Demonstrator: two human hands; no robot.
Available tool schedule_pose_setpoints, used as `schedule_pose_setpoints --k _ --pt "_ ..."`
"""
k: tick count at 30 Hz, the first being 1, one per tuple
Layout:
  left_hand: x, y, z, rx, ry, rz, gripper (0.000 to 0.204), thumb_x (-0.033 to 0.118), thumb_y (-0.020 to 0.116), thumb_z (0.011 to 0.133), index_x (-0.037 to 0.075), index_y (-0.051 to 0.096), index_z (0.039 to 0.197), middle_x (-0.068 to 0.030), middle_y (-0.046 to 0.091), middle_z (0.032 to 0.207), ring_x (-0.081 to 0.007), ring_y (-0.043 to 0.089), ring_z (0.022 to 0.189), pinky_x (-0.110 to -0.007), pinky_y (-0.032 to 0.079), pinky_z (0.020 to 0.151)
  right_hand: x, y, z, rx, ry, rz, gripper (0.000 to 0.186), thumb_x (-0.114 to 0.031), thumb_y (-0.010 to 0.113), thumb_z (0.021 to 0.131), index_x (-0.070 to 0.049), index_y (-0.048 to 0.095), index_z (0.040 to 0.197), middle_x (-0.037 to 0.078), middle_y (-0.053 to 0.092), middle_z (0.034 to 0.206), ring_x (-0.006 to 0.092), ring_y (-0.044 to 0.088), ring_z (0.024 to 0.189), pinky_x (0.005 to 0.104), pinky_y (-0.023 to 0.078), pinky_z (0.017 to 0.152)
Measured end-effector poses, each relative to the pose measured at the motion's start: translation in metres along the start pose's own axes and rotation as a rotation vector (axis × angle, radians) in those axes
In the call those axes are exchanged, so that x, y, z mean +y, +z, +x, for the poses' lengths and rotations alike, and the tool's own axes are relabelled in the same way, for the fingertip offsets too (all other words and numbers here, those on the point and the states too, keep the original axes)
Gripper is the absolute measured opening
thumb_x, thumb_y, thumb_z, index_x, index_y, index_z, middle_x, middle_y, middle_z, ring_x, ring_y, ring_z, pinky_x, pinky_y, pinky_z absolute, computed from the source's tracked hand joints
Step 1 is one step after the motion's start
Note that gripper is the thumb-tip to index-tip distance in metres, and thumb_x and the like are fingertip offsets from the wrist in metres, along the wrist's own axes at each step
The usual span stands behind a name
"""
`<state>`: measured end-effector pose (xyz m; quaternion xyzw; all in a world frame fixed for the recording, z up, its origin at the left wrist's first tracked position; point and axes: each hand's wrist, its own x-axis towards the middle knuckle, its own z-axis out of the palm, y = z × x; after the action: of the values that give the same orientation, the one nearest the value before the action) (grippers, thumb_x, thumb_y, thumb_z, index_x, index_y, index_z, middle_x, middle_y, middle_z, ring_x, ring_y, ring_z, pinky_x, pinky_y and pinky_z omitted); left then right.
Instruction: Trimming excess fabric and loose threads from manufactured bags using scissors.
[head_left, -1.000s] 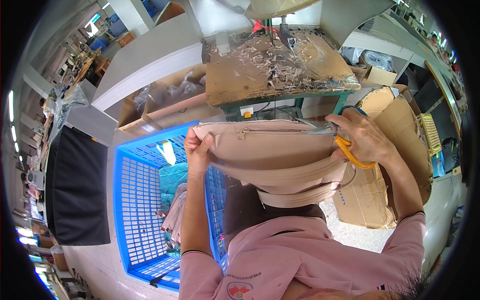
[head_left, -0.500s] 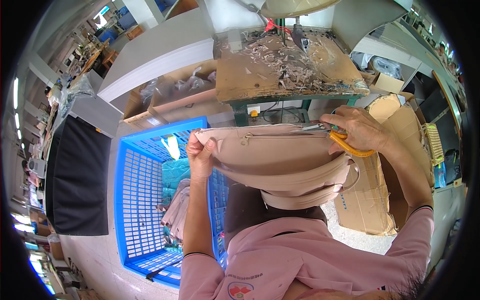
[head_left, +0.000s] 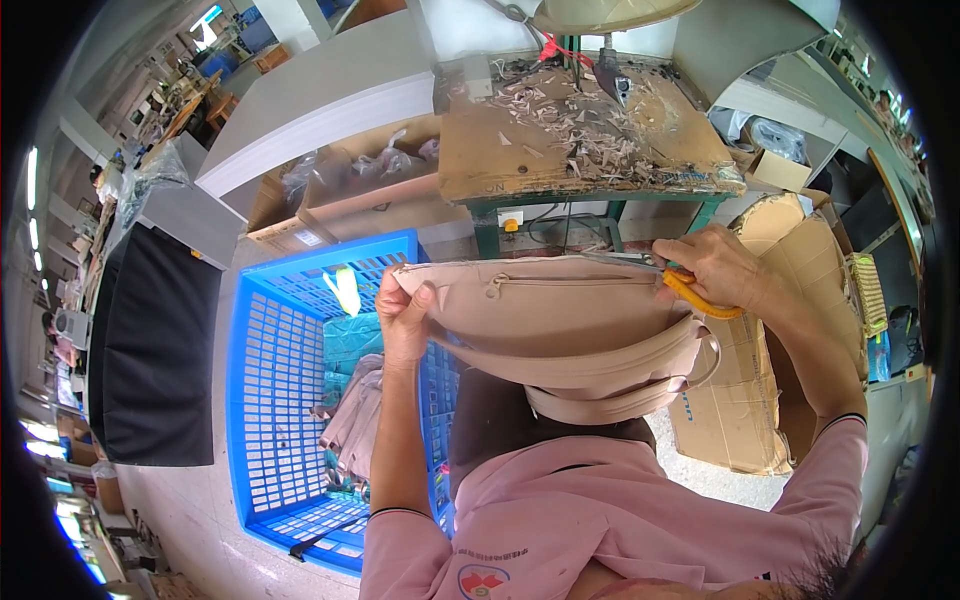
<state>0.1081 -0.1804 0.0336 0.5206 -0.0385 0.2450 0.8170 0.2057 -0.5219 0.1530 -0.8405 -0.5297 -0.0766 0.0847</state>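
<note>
A pinkish-beige bag (head_left: 580,318) with a zip along its upper panel is stretched out in front of me above my lap. At its upper left corner my left hand (head_left: 405,318) pinches the fabric between thumb and fingers. My right hand (head_left: 712,265) grips scissors with orange handles (head_left: 705,298) at the bag's upper right. Their blades point left and lie along the raw top edge; how far apart they are is hard to make out. A strap loop hangs at the bag's lower right.
To the left stands a blue plastic basket (head_left: 240,400) with pinkish-beige pieces (head_left: 355,420) inside. A small worktable (head_left: 480,155) strewn with scraps is ahead. An opened cardboard box (head_left: 725,400) stands at the right, and a black panel (head_left: 155,360) at far left.
The scissors' handles look closer together than before, with the blades still along the top edge. My left hand keeps its hold on the corner. The whole view has shifted slightly.
</note>
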Motion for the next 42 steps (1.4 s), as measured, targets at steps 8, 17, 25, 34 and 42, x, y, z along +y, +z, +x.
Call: schedule_pose_setpoints --k 8,17,25,34,42 --pt "0.007 0.001 -0.005 0.03 -0.011 -0.015 0.032 0.012 0.069 0.071 0.006 0.05 0.096 0.0002 0.056 0.083 -0.0091 0.052 0.075 -0.023 0.042 0.07 0.003 -0.011 0.005 0.06 0.093 0.217 0.044 -0.021 0.074 0.059 -0.004 0.052 0.094 0.011 0.054 0.069 0.0262 0.054 0.058 0.0334 0.044 0.053" --pt "0.016 0.008 -0.012 0.003 0.005 -0.001 0.035 0.013 0.07 0.069 0.006 0.05 0.096 0.0005 0.054 0.084 -0.0088 0.05 0.076 -0.023 0.041 0.07 -0.022 -0.025 0.027 -0.235 0.121 0.239 0.054 -0.034 0.076 0.057 -0.01 0.053 0.1 0.009 0.05 0.074 0.0267 0.051 0.075 0.0372 0.042 0.064" --pt "0.012 0.001 -0.014 0.032 0.027 0.0 0.034 0.012 0.07 0.07 0.005 0.049 0.096 -0.0003 0.054 0.086 -0.0093 0.051 0.077 -0.023 0.041 0.071 -0.02 -0.011 0.034 -0.134 -0.019 0.302 0.045 -0.033 0.074 0.059 -0.004 0.055 0.088 0.01 0.055 0.065 0.027 0.054 0.059 0.0359 0.042 0.054" --pt "0.014 0.004 -0.016 0.006 0.022 -0.049 0.033 0.007 0.067 0.071 0.004 0.048 0.098 -0.0024 0.055 0.089 -0.0109 0.052 0.08 -0.025 0.042 0.074 -0.022 -0.005 0.028 -0.077 -0.053 0.254 0.041 -0.029 0.074 0.06 -0.005 0.055 0.088 0.01 0.053 0.062 0.0276 0.053 0.056 0.0358 0.041 0.051" --pt "0.015 0.001 -0.019 0.005 0.034 -0.032 0.032 0.006 0.066 0.071 0.004 0.049 0.098 -0.0032 0.056 0.089 -0.0112 0.053 0.081 -0.025 0.043 0.073 -0.044 -0.029 0.041 -0.334 0.18 0.131 0.064 -0.033 0.078 0.051 -0.007 0.051 0.103 0.011 0.051 0.086 0.0279 0.05 0.084 0.0373 0.041 0.07"
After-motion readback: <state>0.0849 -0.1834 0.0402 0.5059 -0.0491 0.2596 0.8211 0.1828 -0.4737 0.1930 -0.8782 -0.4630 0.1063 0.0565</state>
